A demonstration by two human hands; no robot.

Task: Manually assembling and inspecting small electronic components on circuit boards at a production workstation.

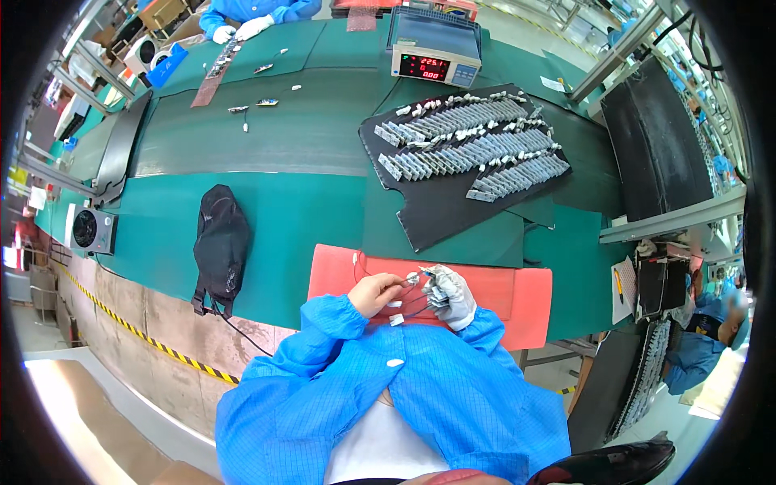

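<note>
Over the red mat [525, 301] in front of me, both hands are close together. My bare left hand [374, 295] pinches a small white connector [413, 278] on a wire. My right hand [454, 301], in a white glove, is closed around a small bundle of narrow circuit boards, mostly hidden by its fingers. Thin dark wires run out of that bundle between the hands. White plugs hang at their ends, one plug [396, 320] just above my blue smock. A thin red wire lies on the mat beyond my left hand.
A black board [420, 212] with rows of grey modules lies ahead right, below a meter [436, 61] with red digits. A black fabric item [221, 242] and a small fan [90, 230] lie left. Loose boards [267, 103] lie on the conveyor. A gloved co-worker [255, 27] works far left.
</note>
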